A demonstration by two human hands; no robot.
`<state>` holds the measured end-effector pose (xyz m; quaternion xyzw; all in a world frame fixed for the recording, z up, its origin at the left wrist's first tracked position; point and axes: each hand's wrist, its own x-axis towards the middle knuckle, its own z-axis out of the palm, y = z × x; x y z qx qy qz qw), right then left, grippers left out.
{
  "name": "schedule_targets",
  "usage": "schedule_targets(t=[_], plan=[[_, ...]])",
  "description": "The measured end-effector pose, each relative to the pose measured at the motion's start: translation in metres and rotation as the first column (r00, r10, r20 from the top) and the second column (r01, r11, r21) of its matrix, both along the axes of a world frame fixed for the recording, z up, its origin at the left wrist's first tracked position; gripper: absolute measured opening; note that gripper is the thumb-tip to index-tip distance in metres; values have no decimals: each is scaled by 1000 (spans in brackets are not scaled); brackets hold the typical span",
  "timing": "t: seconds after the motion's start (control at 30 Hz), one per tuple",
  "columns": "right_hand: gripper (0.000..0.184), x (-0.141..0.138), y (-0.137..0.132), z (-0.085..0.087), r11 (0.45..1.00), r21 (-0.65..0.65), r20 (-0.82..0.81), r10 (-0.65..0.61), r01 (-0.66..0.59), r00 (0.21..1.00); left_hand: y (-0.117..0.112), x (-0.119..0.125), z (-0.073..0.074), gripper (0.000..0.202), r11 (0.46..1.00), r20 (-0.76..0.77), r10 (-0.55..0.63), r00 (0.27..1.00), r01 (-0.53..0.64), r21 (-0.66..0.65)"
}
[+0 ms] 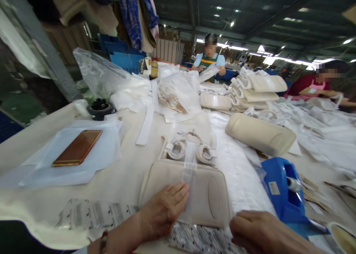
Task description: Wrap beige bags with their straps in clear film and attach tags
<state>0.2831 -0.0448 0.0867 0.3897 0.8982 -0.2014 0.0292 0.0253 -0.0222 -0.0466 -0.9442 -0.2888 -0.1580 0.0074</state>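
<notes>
A cream bag (205, 191) lies flat in front of me, with an oval outline pressed into its right side. Two coiled straps (177, 150) wrapped in white rest just beyond its far edge. Over the bag's middle runs a clear plastic strip (190, 172). My left hand (167, 205) is spread flat on the bag, its fingertips at the strip. By the bag's near right corner, my right hand (256, 228) has its fingers curled in; whatever they hold is hidden. Strips of printed packets (205, 239) lie at the bag's near edge and left of it.
A blue tape dispenser (283, 187) stands at right, near another cream bag (258, 133). A phone (78, 148) lies on white sheets (108, 135) at left. Clear plastic bags (178, 90) and stacked cream bags (258, 85) fill the back. Two people work beyond the table.
</notes>
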Motion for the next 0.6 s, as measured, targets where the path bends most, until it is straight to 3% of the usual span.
schedule_targets(t=[0.1,0.27,0.4,0.53,0.6], plan=[[17,-48,48,5,976,-31,222,215,-213,951,0,1,-1,52,999,17,-7,1000,7,-39],[19,-84,102,-20,934,48,409,304,-354,860,1,0,4,48,999,49,-30,998,31,-27],[20,-93,116,-29,943,56,456,267,-327,849,1,0,4,51,999,46,-39,998,40,-21],[9,-101,126,-28,972,67,453,173,-227,875,1,1,1,52,999,69,-33,997,35,-25],[21,-102,133,-27,981,115,446,89,-156,890,1,1,0,50,999,73,-33,997,35,-30]])
